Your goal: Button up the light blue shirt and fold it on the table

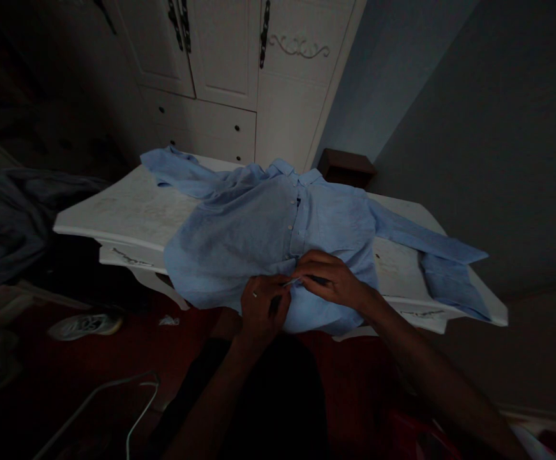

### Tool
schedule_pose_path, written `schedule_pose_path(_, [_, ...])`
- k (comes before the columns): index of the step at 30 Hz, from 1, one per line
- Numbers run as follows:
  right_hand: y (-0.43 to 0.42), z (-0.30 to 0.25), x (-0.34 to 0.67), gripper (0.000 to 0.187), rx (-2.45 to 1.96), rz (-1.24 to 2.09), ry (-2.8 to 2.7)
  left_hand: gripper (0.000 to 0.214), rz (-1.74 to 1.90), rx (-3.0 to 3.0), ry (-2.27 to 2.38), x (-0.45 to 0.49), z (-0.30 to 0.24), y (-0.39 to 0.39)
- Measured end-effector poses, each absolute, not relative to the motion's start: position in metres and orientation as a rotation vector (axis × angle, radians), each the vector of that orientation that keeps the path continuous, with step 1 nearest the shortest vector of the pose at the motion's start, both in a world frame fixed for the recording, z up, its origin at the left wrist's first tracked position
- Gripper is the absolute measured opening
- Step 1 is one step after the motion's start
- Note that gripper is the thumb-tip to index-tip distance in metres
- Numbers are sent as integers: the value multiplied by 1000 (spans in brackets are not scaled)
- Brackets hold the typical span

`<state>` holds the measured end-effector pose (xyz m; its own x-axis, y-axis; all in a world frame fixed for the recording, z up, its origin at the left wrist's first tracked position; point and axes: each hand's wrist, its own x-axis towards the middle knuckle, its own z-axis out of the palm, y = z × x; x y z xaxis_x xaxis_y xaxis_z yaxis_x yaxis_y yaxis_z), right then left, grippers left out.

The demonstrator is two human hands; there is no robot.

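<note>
A light blue button-up shirt (258, 223) lies front-up on a white table (129, 207), sleeves spread to both sides, collar at the far edge. My left hand (262, 310) pinches the shirt's front placket near the hem. My right hand (328, 278) is closed on the same strip of cloth just to the right. Both hands meet at the lowest part of the button line, fingers pressed together on the fabric. Several white buttons (291, 215) show up the middle of the shirt.
A white wardrobe (239, 70) with drawers stands behind the table. Dark cloth (14, 217) is piled at the left. A shoe (86, 324) and a wire hanger (115, 396) lie on the red floor. A brown box (347, 167) sits by the grey wall.
</note>
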<state>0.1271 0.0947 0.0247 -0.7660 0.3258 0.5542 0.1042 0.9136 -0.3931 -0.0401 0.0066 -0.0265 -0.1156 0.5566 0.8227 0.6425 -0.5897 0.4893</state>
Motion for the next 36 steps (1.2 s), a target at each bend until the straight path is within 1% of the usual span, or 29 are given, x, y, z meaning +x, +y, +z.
schedule_pose_path(6, [94, 26, 125, 13, -321, 389, -2530, 10, -1832, -2061, -1403, -40, -34, 4])
schedule_pose_path(10, [93, 25, 125, 14, -318, 391, -2495, 8, -1931, -1959, -1461, -37, -38, 3])
schedule_pose_path(13, [95, 23, 125, 21, -335, 426, -2420, 5, -2107, -1816, -1697, -31, -39, -1])
schedule_pose_path(15, [94, 24, 126, 23, -374, 399, -2355, 8, -2303, -1647, -1879, -26, -39, -5])
schedule_pose_path(19, [77, 28, 131, 13, -475, 115, -2302, 15, -2633, -1403, -2073, -19, -35, -17])
schedule_pose_path(22, [50, 27, 131, 8, -609, 32, -2361, 18, -2724, -1329, -2129, -18, -32, -25])
schedule_pose_path(25, [24, 18, 125, 13, -791, 71, -2410, 19, -2844, -1289, -2181, -18, -32, -29])
schedule_pose_path(27, [13, 11, 119, 17, -891, 39, -2418, 19, -2917, -1264, -2243, -20, -34, -29])
schedule_pose_path(31, [4, 4, 108, 14, -1011, -28, -2366, 20, -3077, -1173, -2441, -26, -38, -28])
schedule_pose_path(36, [1, 5, 101, 14, -1064, -24, -2362, 29, -3224, -1004, -2618, -28, -36, -29])
